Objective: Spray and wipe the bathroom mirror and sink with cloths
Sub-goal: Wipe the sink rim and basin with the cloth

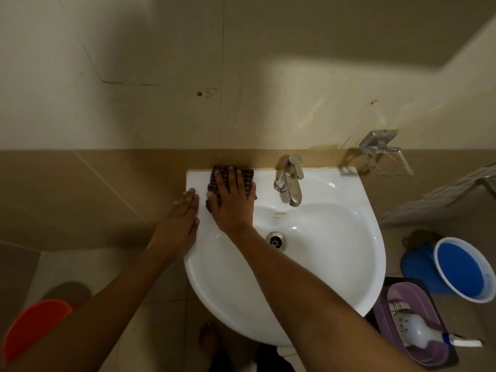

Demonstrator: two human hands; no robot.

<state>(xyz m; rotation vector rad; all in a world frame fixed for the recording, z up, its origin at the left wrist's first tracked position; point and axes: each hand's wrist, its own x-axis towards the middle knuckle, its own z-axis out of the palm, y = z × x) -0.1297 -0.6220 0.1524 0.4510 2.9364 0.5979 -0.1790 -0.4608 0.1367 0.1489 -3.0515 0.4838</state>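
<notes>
The right hand is covering most of the checked cloth. The red bucket is running off the left edge. The brand mark below the sink's tap is too small to read.

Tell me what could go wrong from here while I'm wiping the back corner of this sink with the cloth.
The right hand presses the checked cloth flat on the sink ledge close to the tap; a wide sweep could knock knuckles on it. The left hand rests on the glossy rim and might slip if it is wet. The spray bottle lies in the purple basket beside the sink, so reaching blindly could tip it.
</notes>
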